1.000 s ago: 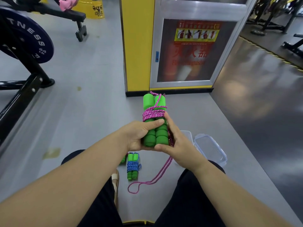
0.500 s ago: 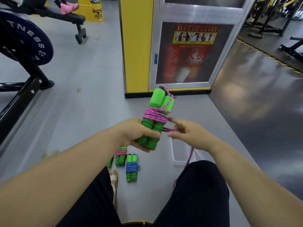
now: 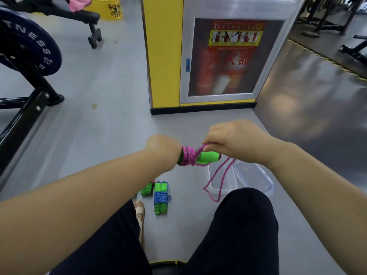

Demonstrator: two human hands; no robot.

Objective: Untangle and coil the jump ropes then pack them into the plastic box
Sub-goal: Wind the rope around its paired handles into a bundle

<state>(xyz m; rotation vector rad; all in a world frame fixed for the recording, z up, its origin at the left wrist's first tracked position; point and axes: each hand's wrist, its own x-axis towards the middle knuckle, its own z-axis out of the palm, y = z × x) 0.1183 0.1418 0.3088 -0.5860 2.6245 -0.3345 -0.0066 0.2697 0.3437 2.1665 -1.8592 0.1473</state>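
Two hands level: left hand [image 3: 161,149] grips green handles [image 3: 208,157], right hand [image 3: 236,141] pinches pink cord [image 3: 187,156].

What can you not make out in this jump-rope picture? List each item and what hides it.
Head view only:
- Fingers of the left hand: behind its own back, so how they grip the green handles is unseen.
- Plastic box: near end behind the right leg.
- Second floor bundle: top behind the left forearm, rope colour unclear.

3 jump ropes [image 3: 188,155] [image 3: 160,198] [image 3: 147,190] — 1 plastic box [image 3: 211,182], 1 lid [image 3: 256,175] — 2 hands [image 3: 161,149] [image 3: 234,141].
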